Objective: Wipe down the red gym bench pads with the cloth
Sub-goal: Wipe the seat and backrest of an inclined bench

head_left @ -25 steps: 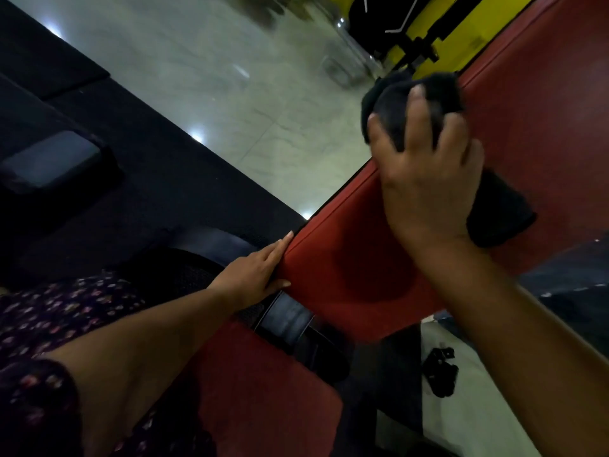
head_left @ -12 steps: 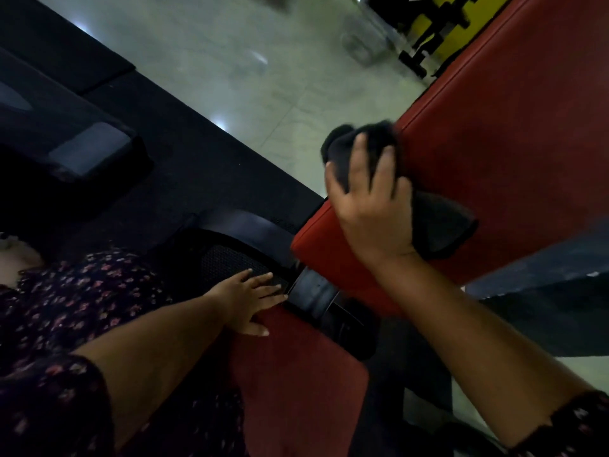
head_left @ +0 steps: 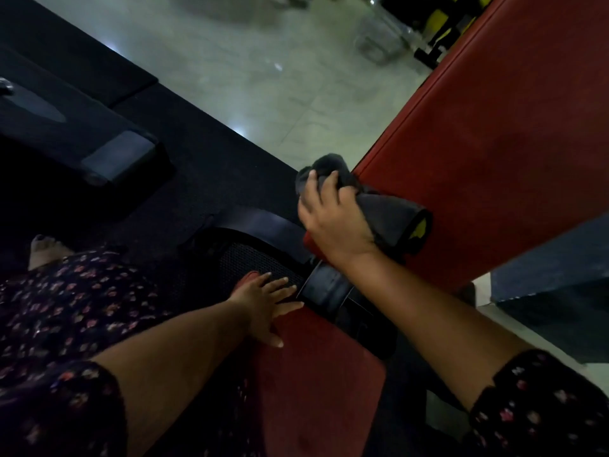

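A dark cloth lies bunched at the near lower corner of the long red pad, one end spilling past the pad's edge. The right hand presses it down, fingers curled over the bunched end and holding it. Just beside this corner, a black metal bracket fills the gap between the long pad and the short red seat pad. The left hand rests flat on the seat pad's far edge, fingers straight and spread, holding nothing, tips touching or nearly touching the bracket. Beyond lie black floor matting and pale tiles.

Likely risks: the cloth sits at the very end of the padded surface, so a stroke carried further could pull it off the corner or snag it on the bracket. The seat pad looks unwiped under the left hand.
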The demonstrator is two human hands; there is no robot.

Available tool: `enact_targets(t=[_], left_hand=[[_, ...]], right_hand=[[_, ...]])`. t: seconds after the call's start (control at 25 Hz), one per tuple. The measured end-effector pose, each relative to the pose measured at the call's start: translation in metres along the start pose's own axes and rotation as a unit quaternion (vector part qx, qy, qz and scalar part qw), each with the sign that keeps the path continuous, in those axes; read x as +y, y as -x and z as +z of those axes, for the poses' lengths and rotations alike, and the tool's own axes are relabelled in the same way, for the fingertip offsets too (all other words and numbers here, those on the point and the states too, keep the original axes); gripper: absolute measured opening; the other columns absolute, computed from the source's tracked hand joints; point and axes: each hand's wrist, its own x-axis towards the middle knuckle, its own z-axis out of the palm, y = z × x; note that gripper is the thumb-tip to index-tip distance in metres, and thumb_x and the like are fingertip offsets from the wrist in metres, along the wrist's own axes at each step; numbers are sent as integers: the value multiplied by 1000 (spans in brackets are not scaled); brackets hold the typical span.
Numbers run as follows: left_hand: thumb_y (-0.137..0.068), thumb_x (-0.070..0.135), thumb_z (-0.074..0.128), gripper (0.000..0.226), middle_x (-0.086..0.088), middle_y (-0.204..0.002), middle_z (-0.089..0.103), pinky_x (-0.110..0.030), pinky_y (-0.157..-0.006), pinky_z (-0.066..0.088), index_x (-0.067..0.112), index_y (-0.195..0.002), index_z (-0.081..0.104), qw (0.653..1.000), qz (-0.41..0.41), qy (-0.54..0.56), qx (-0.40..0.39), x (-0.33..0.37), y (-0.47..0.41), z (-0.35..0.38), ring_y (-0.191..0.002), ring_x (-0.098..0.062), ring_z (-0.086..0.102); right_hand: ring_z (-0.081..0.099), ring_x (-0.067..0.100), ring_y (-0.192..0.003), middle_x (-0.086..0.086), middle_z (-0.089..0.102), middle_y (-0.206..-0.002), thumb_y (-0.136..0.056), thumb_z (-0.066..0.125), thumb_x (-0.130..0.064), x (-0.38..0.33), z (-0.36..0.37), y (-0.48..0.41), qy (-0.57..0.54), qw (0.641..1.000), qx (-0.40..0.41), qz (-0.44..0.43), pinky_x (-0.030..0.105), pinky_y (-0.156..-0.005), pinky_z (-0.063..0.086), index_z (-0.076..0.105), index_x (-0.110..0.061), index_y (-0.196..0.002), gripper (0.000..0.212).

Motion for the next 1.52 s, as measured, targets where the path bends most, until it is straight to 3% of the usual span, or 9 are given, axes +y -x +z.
enact_targets(t=[0.28,0.52,0.68,0.84,1.0,1.08,1.2,1.4,1.52], left_hand=[[-91,73,34,93,-2,-154,-30,-46,-112,-25,26,-154,-15,997,30,16,68,47,17,33,-146,-19,-24],[-88,81,26,89,3,-163,-4,-43,-116,-15,31,-157,2,993,32,-5,116,20,28,40,-149,-18,-10],[-90,79,21,86,6,-159,-21,-42,-116,-20,33,-155,-12,992,45,-11,116,19,29,41,-146,-15,-23],[-91,77,20,84,6,-161,-20,-42,-116,-20,35,-154,-14,993,37,-5,113,20,30,41,-148,-15,-20],[-91,77,22,83,7,-161,-19,-42,-117,-20,36,-154,-12,991,44,-6,122,18,30,41,-148,-15,-20],[-90,77,21,83,8,-158,-22,-41,-115,-21,36,-154,-13,992,40,-2,123,17,30,42,-148,-14,-20],[-91,77,18,83,7,-159,-25,-44,-118,-18,35,-153,-18,994,41,-29,99,19,30,39,-147,-15,-24],[-90,78,18,83,7,-159,-22,-42,-116,-20,36,-153,-16,992,34,-16,118,19,29,42,-146,-15,-24],[-90,78,18,82,7,-156,-25,-40,-113,-24,36,-153,-15,992,35,-16,119,18,32,41,-143,-14,-27]], right_hand=[[43,51,-128,13,39,-151,-101,37,-20,1,-10,-1,-80,964,41,249,71,-83,42,44,-32,-143,44],[49,48,-118,10,54,-139,-96,28,-16,-22,-2,-9,-41,992,-39,111,51,-75,51,70,-23,-117,47],[41,45,-127,10,45,-145,-94,45,-26,-9,-6,2,-132,985,-80,73,55,-85,38,67,-24,-117,32],[49,39,-125,2,52,-141,-86,24,-20,-48,-4,35,-119,990,-77,-23,54,-81,48,70,-32,-113,54],[42,43,-128,9,40,-150,-83,64,-17,-33,-14,17,-216,954,-51,200,56,-74,46,60,-30,-127,46],[39,44,-126,11,39,-150,-85,60,-12,-48,-17,17,-213,938,-41,271,54,-72,46,59,-29,-130,47],[35,40,-125,8,37,-149,-99,31,-10,-94,11,50,-157,975,-15,160,50,-71,48,61,-26,-127,44],[34,34,-128,3,31,-149,-90,61,-23,-101,66,150,-120,991,-12,50,51,-72,48,63,-19,-124,35],[36,33,-127,2,34,-147,-88,62,-20,-101,63,170,-149,984,0,94,55,-73,47,66,-21,-121,33]])
